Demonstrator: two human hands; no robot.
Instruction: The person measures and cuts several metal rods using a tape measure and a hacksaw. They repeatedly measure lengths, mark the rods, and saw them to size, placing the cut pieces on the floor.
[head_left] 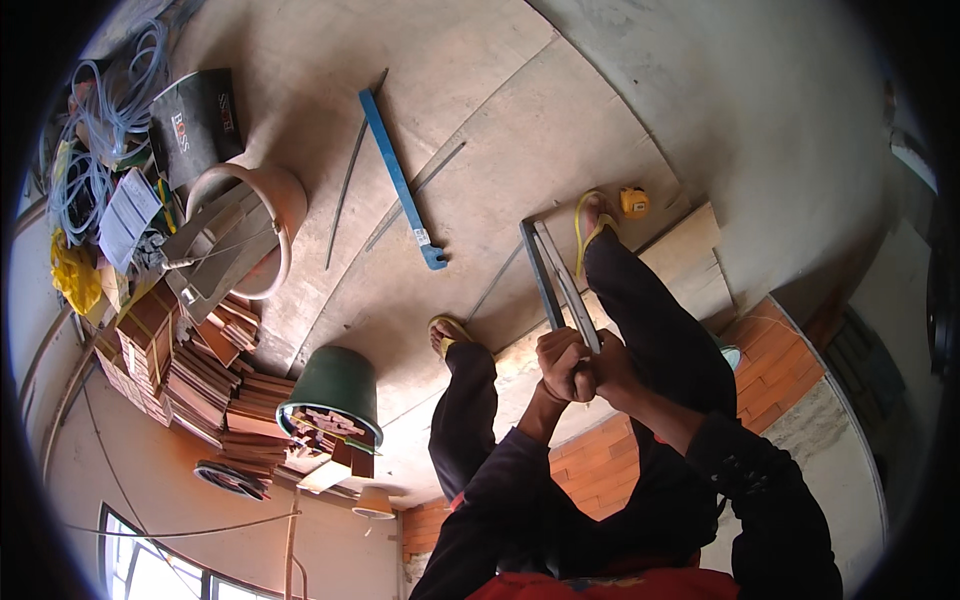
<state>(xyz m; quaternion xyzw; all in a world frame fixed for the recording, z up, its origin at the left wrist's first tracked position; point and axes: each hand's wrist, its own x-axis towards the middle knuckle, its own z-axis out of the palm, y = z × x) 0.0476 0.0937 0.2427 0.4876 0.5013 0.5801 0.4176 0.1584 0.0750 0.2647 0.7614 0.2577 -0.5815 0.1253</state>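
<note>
A long, narrow metal piece (545, 275), made of a dark bar and a paler bar side by side, stretches from my hands toward my right foot. Its far ends lie close together; I cannot tell what kind of tool or part it is. My left hand (562, 364) is closed round the near end of it. Pressed against the left, my right hand (614, 368) is also closed at that end, by the paler bar. The fingers and wrists hide the near tips. Beyond my feet lies a blue bar with a hooked end (398, 175), touching neither hand.
Thin dark rods (347, 190) lie beside the blue bar. A yellow tape measure (634, 203) sits by my right sandal (583, 225). At left are a tipped green bucket (335, 385), a pale bucket (290, 205), stacked brown strips (200, 390) and coiled clear tubing (85, 185).
</note>
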